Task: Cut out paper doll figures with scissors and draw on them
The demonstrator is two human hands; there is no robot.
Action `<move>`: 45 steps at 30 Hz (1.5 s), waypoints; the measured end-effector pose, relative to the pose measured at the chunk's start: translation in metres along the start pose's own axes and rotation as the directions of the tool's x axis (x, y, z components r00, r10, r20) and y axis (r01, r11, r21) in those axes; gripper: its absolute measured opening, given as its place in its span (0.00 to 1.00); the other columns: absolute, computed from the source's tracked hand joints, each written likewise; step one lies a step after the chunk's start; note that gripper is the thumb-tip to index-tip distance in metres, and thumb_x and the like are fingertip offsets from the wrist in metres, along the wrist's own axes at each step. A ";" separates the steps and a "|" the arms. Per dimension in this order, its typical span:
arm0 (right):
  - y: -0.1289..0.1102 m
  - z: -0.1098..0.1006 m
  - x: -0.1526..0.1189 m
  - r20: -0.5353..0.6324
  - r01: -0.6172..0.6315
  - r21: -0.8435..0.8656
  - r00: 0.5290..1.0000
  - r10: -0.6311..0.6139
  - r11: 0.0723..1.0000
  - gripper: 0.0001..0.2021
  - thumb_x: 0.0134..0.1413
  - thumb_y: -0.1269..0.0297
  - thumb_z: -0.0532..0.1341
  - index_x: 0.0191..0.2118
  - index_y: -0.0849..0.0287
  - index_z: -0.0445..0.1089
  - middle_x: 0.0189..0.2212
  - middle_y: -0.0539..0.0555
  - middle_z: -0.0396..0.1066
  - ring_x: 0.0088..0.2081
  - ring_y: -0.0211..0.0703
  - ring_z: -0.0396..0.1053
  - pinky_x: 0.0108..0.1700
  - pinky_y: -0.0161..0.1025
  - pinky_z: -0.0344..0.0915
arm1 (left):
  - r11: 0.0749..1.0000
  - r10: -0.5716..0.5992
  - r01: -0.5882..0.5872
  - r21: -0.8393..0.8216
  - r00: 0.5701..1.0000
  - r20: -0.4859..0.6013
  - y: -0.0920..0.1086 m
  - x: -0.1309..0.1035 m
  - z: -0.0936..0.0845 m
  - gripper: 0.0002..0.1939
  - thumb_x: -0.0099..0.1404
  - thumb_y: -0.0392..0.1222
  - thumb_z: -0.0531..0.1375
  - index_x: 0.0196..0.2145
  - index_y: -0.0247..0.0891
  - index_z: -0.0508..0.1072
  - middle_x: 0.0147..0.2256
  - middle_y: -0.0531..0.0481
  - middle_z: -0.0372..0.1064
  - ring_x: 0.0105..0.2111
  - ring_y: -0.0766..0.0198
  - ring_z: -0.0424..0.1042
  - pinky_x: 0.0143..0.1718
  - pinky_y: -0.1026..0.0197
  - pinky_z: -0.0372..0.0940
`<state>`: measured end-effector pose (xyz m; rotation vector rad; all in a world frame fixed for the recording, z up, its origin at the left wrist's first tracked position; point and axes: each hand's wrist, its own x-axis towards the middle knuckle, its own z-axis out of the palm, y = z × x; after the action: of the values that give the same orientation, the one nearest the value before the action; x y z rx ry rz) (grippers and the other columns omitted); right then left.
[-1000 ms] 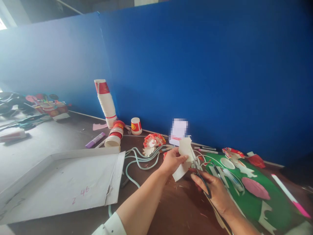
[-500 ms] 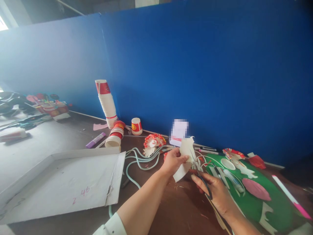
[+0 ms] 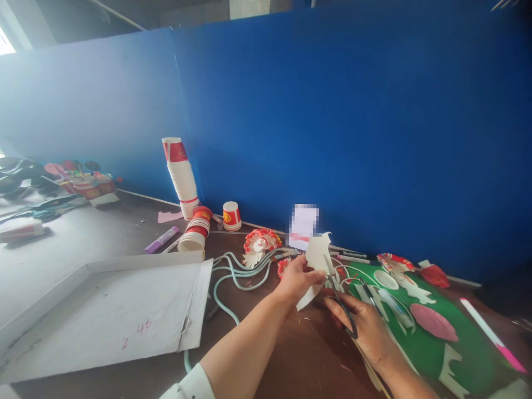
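Note:
Between the thumb and fingers of my left hand (image 3: pixel 296 282) is a sheet of white paper (image 3: pixel 318 252), its upper edge cut unevenly and its lower part curling down. My right hand (image 3: pixel 366 327) grips a pair of dark-handled scissors (image 3: pixel 344 307), whose blades point up and away at the paper's right side. How far the blades stand apart is hard to make out. Just beyond my hands lie a fringed red-and-white paper-cup flower (image 3: pixel 261 244) and a smaller red one (image 3: pixel 284 268), partly hidden by my left hand.
On the left rests a shallow white box lid (image 3: pixel 95 310). A tall stack of paper cups (image 3: pixel 183 180) and a single upturned cup (image 3: pixel 231 216) stand by the blue partition (image 3: pixel 332 111). Pale cords (image 3: pixel 233 271) run across the table. Paper pieces and pens lie on a green mat (image 3: pixel 440 354).
My left hand and its thumb have shifted slightly along the paper toward the scissors. My right hand still has the scissors at the paper; the view has moved a little.

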<state>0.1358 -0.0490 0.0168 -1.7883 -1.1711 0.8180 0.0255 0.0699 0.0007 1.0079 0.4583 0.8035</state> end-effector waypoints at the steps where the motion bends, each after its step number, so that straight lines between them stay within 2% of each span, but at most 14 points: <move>1: 0.000 0.000 0.000 -0.002 0.005 0.006 1.000 -0.005 1.000 0.24 0.47 0.44 0.62 0.44 0.55 0.78 0.19 0.49 0.68 0.24 0.42 0.64 0.27 0.36 0.60 | 1.000 0.003 -0.003 0.004 1.000 0.003 -0.001 0.001 0.000 0.24 0.44 0.44 0.71 0.36 0.33 0.70 0.27 0.50 0.70 0.25 0.68 0.67 0.30 0.64 0.62; 11: 0.008 -0.003 0.001 0.041 0.012 0.007 0.999 -0.012 1.000 0.23 0.50 0.46 0.61 0.48 0.53 0.77 0.20 0.48 0.68 0.25 0.42 0.64 0.29 0.37 0.61 | 0.998 -0.041 0.040 0.048 0.999 0.031 0.003 0.000 -0.003 0.23 0.45 0.40 0.70 0.39 0.32 0.70 0.30 0.47 0.72 0.28 0.63 0.71 0.33 0.60 0.66; 18: 0.014 -0.003 0.002 0.053 0.023 0.005 0.998 -0.024 1.000 0.23 0.53 0.46 0.60 0.50 0.53 0.75 0.21 0.48 0.67 0.26 0.41 0.64 0.30 0.37 0.60 | 0.998 -0.055 0.054 0.017 0.997 0.057 0.003 0.000 -0.005 0.21 0.47 0.40 0.69 0.38 0.32 0.71 0.29 0.48 0.71 0.27 0.66 0.71 0.34 0.61 0.66; 28: 0.006 -0.001 -0.001 0.041 -0.011 0.046 0.999 0.009 0.999 0.24 0.51 0.46 0.61 0.48 0.56 0.76 0.21 0.47 0.66 0.25 0.40 0.63 0.30 0.37 0.59 | 0.997 -0.065 0.067 -0.030 0.995 0.075 0.004 -0.002 -0.005 0.22 0.46 0.41 0.70 0.38 0.31 0.71 0.29 0.48 0.71 0.27 0.66 0.71 0.36 0.61 0.67; 35: 0.003 -0.001 -0.002 0.030 0.033 0.021 0.999 -0.034 0.999 0.22 0.51 0.47 0.61 0.47 0.54 0.77 0.20 0.48 0.66 0.24 0.41 0.63 0.29 0.37 0.60 | 0.995 -0.074 0.079 -0.063 0.994 0.077 0.008 -0.004 -0.002 0.23 0.44 0.42 0.72 0.37 0.31 0.71 0.29 0.48 0.71 0.27 0.67 0.70 0.36 0.61 0.66; 45: 0.000 -0.003 -0.002 0.048 0.005 0.026 0.999 -0.006 1.000 0.22 0.49 0.47 0.62 0.46 0.53 0.78 0.20 0.48 0.67 0.24 0.41 0.63 0.29 0.37 0.61 | 0.995 -0.090 0.092 -0.049 0.995 0.052 0.005 -0.003 -0.004 0.24 0.44 0.44 0.72 0.36 0.30 0.71 0.28 0.49 0.69 0.26 0.68 0.69 0.35 0.62 0.65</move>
<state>0.1379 -0.0519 0.0180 -1.7523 -1.1912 0.8732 0.0187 0.0719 0.0033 0.9509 0.4361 0.7040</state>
